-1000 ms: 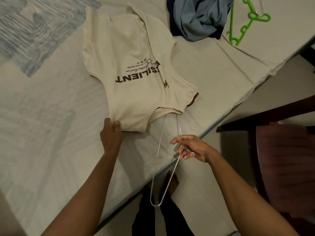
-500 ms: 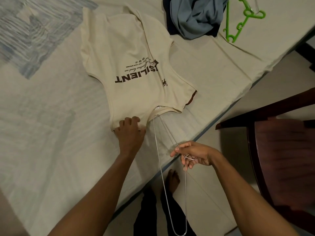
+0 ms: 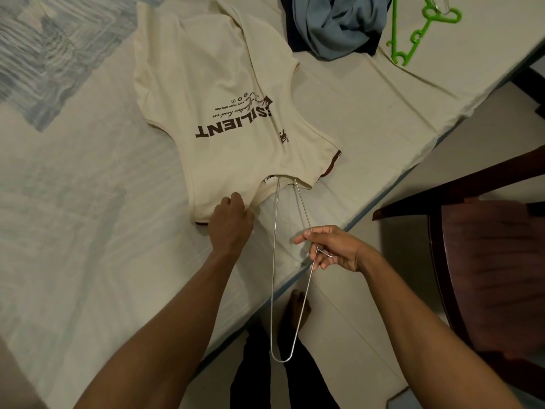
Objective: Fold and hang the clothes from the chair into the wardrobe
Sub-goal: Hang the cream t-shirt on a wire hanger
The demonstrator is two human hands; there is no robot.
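Cream cotton, brown lettering: the T-shirt [image 3: 224, 113] lies flat on the bed [image 3: 88, 231], its collar turned toward you and close to the bed's near edge, its hem pointing away toward the far side. The wire hanger [image 3: 275, 261] runs along that same line, its long axis from the collar straight back to you. One end sits just inside the neck opening; the other, rounded end hangs past the bed's edge above your feet.

Your right hand [image 3: 330, 247] is the one on the hanger. Its fingers curl round the wire about the hook, roughly midway along, with the index finger laid out along one strand. Your left hand [image 3: 231, 221] rests at the near shoulder of the shirt, just left of the collar, fingers bent onto the cloth; whether it pinches the fabric or only presses it flat, I cannot tell.

The shirt lies ahead of the right hand, so the hanger probably has to travel forward, deeper into the collar.
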